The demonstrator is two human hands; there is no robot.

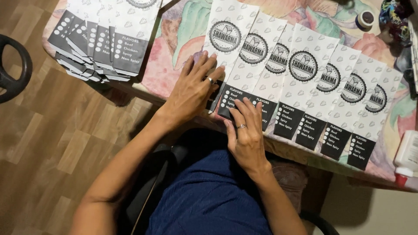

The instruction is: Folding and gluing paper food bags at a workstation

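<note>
My left hand point(191, 89) lies flat, fingers spread, pinning the row of white paper bags point(300, 82) fanned on the table point(183, 35); right hand point(246, 130), fingers uncurled, presses the bag point(237, 98) at six o'clock; finished stack point(102, 39) at ten o'clock.

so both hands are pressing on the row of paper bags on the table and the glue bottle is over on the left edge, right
Not quite. The head view shows the glue bottle at the right edge, not the left. The left hand and right hand do press on the row of paper bags on the table.
</note>
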